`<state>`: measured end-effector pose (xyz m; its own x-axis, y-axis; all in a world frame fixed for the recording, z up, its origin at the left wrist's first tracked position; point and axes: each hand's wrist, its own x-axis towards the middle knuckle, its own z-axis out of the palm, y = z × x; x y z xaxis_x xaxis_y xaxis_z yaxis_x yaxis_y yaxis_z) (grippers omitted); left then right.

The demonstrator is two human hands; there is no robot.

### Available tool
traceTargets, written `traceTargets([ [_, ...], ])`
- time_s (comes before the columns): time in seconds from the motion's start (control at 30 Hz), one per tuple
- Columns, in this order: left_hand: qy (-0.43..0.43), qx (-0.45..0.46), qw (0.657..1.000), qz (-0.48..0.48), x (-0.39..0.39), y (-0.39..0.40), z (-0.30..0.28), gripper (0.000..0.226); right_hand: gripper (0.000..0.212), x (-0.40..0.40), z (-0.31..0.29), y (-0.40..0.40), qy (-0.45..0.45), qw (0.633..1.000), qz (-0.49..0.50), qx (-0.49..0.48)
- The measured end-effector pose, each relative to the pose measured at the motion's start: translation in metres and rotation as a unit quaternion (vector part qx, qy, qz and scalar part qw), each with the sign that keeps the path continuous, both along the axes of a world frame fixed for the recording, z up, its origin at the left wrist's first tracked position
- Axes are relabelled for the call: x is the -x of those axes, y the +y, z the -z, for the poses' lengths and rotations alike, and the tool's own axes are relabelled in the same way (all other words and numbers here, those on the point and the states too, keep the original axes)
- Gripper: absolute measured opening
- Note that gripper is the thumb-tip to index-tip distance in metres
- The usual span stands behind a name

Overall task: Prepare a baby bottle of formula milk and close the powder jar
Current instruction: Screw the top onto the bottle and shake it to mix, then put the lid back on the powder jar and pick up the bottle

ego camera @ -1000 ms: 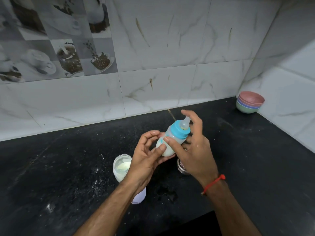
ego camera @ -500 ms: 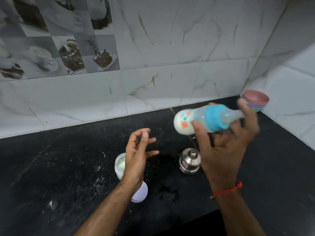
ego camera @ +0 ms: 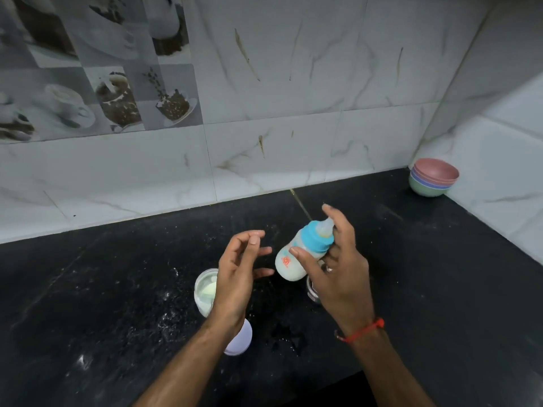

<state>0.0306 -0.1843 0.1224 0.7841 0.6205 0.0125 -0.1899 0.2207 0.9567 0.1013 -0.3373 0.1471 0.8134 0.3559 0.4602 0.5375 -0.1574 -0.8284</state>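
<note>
We hold the milk-filled baby bottle (ego camera: pixel 296 254) tilted at frame centre in our right hand (ego camera: pixel 338 268), its grip wrapped round it, probably for mixing, while our left hand (ego camera: pixel 238 271) hovers spread and empty above the uncapped powder jar (ego camera: pixel 205 292) on the table (ego camera: pixel 440 289).

Black stone bench (ego camera: pixel 440 289), its surface dusted with white specks toward 8 o'clock and marked by a small wet patch near the centre. A stack of nested bowls (ego camera: pixel 433 177) (pink uppermost, then purple, blue and green) stands in the corner at 2 o'clock, close to both walls. White marble-patterned wall tiles (ego camera: pixel 293 83) bound the bench at 12 and 3 o'clock. At 10 o'clock, decorative tiles (ego camera: pixel 97 83) show cups and coffee beans. A small steel container (ego camera: pixel 312 292), mostly hidden, stands near the centre.
</note>
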Motion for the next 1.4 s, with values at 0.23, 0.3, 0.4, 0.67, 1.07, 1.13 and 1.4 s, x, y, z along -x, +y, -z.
traceTargets([
  [0.23, 0.003, -0.16, 0.977, 0.141, 0.008, -0.005, 0.007, 0.054, 0.085, 0.001, -0.016, 0.006, 0.108, 0.988, -0.098, -0.046],
  [0.3, 0.014, -0.169, 0.977, 0.131, 0.008, -0.006, 0.004, 0.062, 0.09, 0.0, -0.017, 0.009, 0.155, 0.978, -0.121, -0.077],
  [0.4, 0.007, -0.181, 0.976, 0.119, 0.008, -0.007, 0.0, 0.065, 0.073, 0.002, -0.02, 0.01, 0.209, 0.962, -0.126, -0.12],
  [0.67, -0.009, -0.145, 0.976, 0.164, 0.013, -0.005, -0.009, 0.06, 0.042, -0.002, -0.035, 0.003, 0.238, 0.947, -0.179, -0.119],
  [1.07, 0.001, -0.272, 0.96, 0.069, 0.029, -0.003, 0.003, 0.053, 0.038, 0.013, -0.023, 0.01, 0.211, 0.957, -0.175, -0.091],
  [1.13, 0.01, -0.292, 0.955, 0.045, 0.035, -0.003, 0.005, 0.053, 0.039, 0.02, -0.015, 0.015, 0.21, 0.959, -0.159, -0.101],
  [1.4, 0.11, -0.312, 0.943, -0.027, 0.063, 0.016, 0.025, 0.056, 0.051, 0.031, 0.027, 0.035, 0.215, 0.964, -0.152, -0.047],
])
